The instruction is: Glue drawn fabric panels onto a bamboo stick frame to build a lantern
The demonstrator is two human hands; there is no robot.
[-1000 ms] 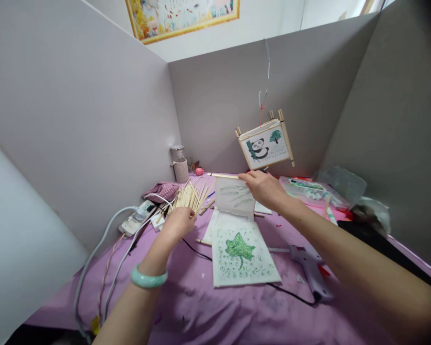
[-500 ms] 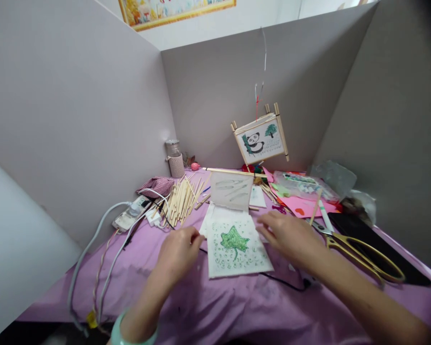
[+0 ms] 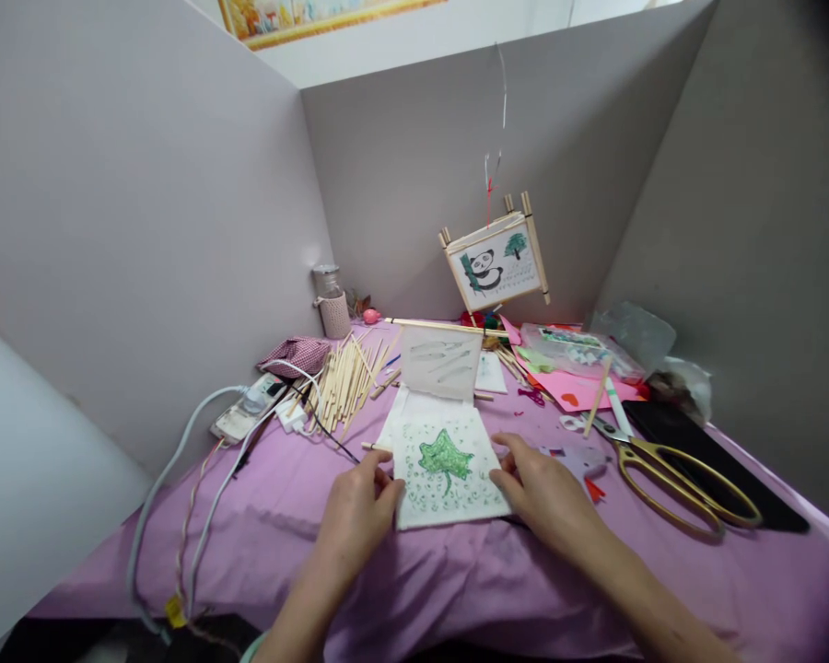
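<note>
Purple tabletop [image 3: 283,525] across the lower frame. At far left, a grey cable [image 3: 134,543] curving down to the lower edge; next, a white power strip [image 3: 239,421] with a plug in it, then a red-and-white checked cloth [image 3: 297,354]. Right of these, a loose heap of wooden sticks [image 3: 345,382], with a glass bottle [image 3: 334,318] in a knitted sleeve just behind. Low and left of centre, the left hand [image 3: 355,508] at the left edge of the leaf drawing [image 3: 446,460]; grip narrow, thumb and forefinger slightly parted, cannot tell whether pinching the sheet. Leaf drawing itself at lower centre, green on white, between both hands. Directly above in the frame, a paler sheet [image 3: 440,362] with grey leaf shapes, below a long stick. Farther up and right, a hanging frame [image 3: 501,269] with a panda drawing, tilted. At the drawing's right edge, the right hand [image 3: 542,486]; grip narrow too, cannot tell whether pinching. Past it, a glue gun [image 3: 581,460], partly hidden; pink paper [image 3: 594,396]; gold-handled scissors [image 3: 687,488], open, beside a black pad [image 3: 722,460].
</note>
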